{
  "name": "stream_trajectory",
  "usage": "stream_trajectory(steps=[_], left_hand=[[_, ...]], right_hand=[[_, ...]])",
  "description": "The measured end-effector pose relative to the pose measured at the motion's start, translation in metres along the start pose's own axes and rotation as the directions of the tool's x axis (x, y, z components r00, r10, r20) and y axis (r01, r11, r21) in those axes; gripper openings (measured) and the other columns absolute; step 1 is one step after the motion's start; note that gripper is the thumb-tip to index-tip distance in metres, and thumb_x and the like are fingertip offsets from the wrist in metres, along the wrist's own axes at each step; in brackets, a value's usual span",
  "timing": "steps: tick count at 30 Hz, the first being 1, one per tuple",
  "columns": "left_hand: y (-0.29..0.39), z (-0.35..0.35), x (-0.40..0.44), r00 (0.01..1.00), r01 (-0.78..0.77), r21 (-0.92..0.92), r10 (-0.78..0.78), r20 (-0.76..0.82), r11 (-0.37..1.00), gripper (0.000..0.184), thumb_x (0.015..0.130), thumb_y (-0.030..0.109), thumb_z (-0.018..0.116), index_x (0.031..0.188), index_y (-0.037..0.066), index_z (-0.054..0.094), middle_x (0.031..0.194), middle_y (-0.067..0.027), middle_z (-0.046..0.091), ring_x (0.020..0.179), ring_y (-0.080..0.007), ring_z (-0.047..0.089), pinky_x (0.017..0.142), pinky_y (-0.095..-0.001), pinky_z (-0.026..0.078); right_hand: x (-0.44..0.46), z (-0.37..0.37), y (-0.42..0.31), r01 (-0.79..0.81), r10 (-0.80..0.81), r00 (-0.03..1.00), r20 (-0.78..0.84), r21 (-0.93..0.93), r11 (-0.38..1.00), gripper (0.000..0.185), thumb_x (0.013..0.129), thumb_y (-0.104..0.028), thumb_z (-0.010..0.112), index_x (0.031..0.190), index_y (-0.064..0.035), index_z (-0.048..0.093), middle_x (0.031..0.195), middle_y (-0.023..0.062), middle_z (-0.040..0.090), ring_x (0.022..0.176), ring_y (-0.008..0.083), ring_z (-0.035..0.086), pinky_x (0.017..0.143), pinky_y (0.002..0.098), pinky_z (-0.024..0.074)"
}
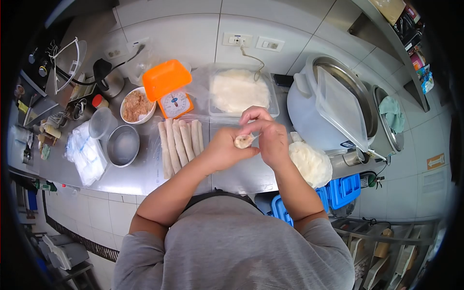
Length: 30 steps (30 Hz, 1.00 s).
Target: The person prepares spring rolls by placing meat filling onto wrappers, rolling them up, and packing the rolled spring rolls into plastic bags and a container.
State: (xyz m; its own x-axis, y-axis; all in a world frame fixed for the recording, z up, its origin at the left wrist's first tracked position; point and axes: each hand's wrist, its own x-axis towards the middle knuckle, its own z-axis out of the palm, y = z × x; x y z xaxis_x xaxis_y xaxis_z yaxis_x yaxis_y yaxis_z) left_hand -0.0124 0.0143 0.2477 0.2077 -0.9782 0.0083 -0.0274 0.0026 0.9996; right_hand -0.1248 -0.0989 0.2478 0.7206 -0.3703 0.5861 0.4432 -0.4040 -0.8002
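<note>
Over the steel counter, my left hand (227,148) holds a small white wrapped piece (244,141) with some filling showing at its end. My right hand (271,137) is bent over the same piece, fingers closed near its right side; a thin pale strand or edge shows between them. Left of my hands lie several long pale rolls (177,145) on a plastic sheet. Behind my hands stands a clear container with a white doughy mass (240,91). A round white mass (311,164) sits beside my right forearm.
Orange kitchen scale (175,102), bowl of pinkish filling (137,105), metal bowl (123,146) and plastic bags (87,152) stand to the left. A large white tub (309,104) with a leaning lid is at the right. Blue bins (344,192) stand below the counter.
</note>
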Motion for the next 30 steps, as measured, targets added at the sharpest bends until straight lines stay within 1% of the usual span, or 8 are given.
stream_trajectory(steps=[3, 7, 9, 18, 21, 24, 27, 30], left_hand=[[-0.005, -0.005, -0.002, 0.998, 0.012, 0.006, -0.013, 0.063, 1.0, 0.019, 0.075, 0.015, 0.077, 0.079, 0.003, 0.062, 0.067, 0.0013, 0.056, 0.06, -0.0063, 0.051, 0.053, -0.0246, 0.042], [0.001, -0.011, -0.008, 0.971, 0.21, -0.134, -0.191, 0.145, 0.968, 0.02, 0.075, 0.017, 0.076, 0.08, 0.002, 0.063, 0.067, -0.0005, 0.056, 0.059, -0.0066, 0.051, 0.05, -0.0231, 0.042], [-0.003, -0.014, -0.007, 0.985, 0.129, -0.084, -0.118, 0.127, 0.988, 0.018, 0.077, 0.017, 0.074, 0.077, 0.003, 0.063, 0.065, -0.0009, 0.057, 0.057, -0.0064, 0.051, 0.047, -0.0219, 0.04], [-0.02, -0.009, -0.014, 0.999, -0.04, -0.101, 0.042, 0.015, 0.994, 0.01, 0.076, 0.006, 0.072, 0.073, 0.003, 0.063, 0.069, 0.0008, 0.06, 0.067, -0.004, 0.054, 0.055, -0.0216, 0.043], [-0.015, -0.001, -0.016, 0.993, -0.104, -0.081, 0.108, 0.046, 0.991, 0.017, 0.077, 0.009, 0.073, 0.069, 0.004, 0.06, 0.065, 0.0023, 0.057, 0.064, -0.0036, 0.051, 0.053, -0.022, 0.041], [0.005, -0.002, -0.021, 0.995, -0.095, -0.048, 0.097, 0.027, 0.994, 0.024, 0.079, 0.011, 0.074, 0.066, 0.005, 0.055, 0.061, 0.0042, 0.05, 0.06, -0.0032, 0.045, 0.05, -0.0228, 0.037], [0.004, -0.002, -0.024, 0.994, -0.104, -0.098, 0.101, -0.039, 0.99, 0.029, 0.079, 0.011, 0.075, 0.064, 0.006, 0.051, 0.06, 0.0058, 0.044, 0.06, -0.0026, 0.04, 0.05, -0.0229, 0.034], [0.0, 0.002, -0.022, 0.982, -0.177, -0.139, 0.167, -0.083, 0.974, 0.03, 0.079, 0.01, 0.075, 0.064, 0.007, 0.05, 0.06, 0.0055, 0.046, 0.059, -0.0021, 0.041, 0.048, -0.0223, 0.033]], right_hand=[[0.001, -0.003, 0.002, 0.08, -0.077, 0.996, 0.049, -0.065, 0.995, 0.061, 0.098, -0.053, 0.04, 0.08, -0.003, 0.071, 0.098, 0.0129, 0.058, 0.1, 0.0253, 0.051, 0.09, 0.0392, 0.0377], [0.011, -0.005, -0.013, 0.318, -0.243, 0.944, 0.224, -0.418, 0.851, 0.053, 0.087, -0.06, 0.053, 0.08, -0.0103, 0.072, 0.1, 0.0105, 0.058, 0.1, 0.028, 0.051, 0.09, 0.0415, 0.037], [0.013, -0.003, -0.016, 0.417, -0.307, 0.907, 0.288, -0.52, 0.745, 0.049, 0.08, -0.062, 0.061, 0.08, -0.0142, 0.072, 0.102, 0.0098, 0.059, 0.1, 0.0296, 0.052, 0.09, 0.0426, 0.0368], [0.006, 0.005, -0.019, 0.423, -0.205, 0.89, 0.406, -0.57, 0.704, 0.049, 0.07, -0.061, 0.07, 0.08, -0.0133, 0.068, 0.124, 0.0127, 0.057, 0.113, 0.0354, 0.049, 0.097, 0.0461, 0.0354], [0.003, 0.001, -0.02, 0.406, -0.179, 0.879, 0.441, -0.499, 0.766, 0.048, 0.078, -0.058, 0.066, 0.083, -0.0104, 0.069, 0.129, 0.0156, 0.055, 0.115, 0.0353, 0.049, 0.099, 0.046, 0.0346], [-0.012, 0.001, -0.029, 0.277, -0.258, 0.961, 0.099, -0.353, 0.894, 0.046, 0.085, -0.052, 0.062, 0.089, -0.0074, 0.072, 0.125, 0.0153, 0.056, 0.118, 0.0343, 0.049, 0.098, 0.0461, 0.0366], [-0.03, 0.022, -0.023, 0.1, -0.136, 0.928, -0.346, -0.122, 0.988, 0.052, 0.092, -0.052, 0.051, 0.092, -0.0051, 0.074, 0.12, 0.0166, 0.058, 0.115, 0.0322, 0.049, 0.099, 0.0441, 0.0361], [-0.039, 0.029, -0.012, 0.151, -0.2, 0.944, -0.263, -0.197, 0.969, 0.053, 0.092, -0.052, 0.049, 0.092, -0.0051, 0.074, 0.115, 0.0154, 0.06, 0.111, 0.0307, 0.05, 0.099, 0.0431, 0.0352]])
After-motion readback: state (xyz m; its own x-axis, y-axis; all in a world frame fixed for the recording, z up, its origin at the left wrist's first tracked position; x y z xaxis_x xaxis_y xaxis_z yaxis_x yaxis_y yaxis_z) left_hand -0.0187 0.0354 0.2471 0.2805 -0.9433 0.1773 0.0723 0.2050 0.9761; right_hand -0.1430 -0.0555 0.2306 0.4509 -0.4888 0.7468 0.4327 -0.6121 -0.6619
